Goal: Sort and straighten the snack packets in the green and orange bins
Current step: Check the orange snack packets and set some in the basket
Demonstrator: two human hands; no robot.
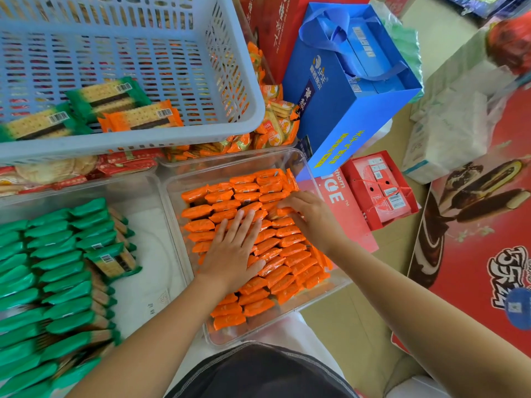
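The orange packets [290, 254] fill the clear bin [172, 214] on the right, standing on edge in columns, long axes running across the person. The left hand [235, 251] lies flat on the middle column, fingers straight and spread, pressing down. The right hand [311, 218], nearer the crooked far packets, has bent fingers touching 1; whether it pinches, I cannot tell. Green packets [57, 254] lie well left.

orange packets [293, 249]: glossy foil | bin [184, 254]: clear plastic | basket [143, 145]: perforated matt plastic
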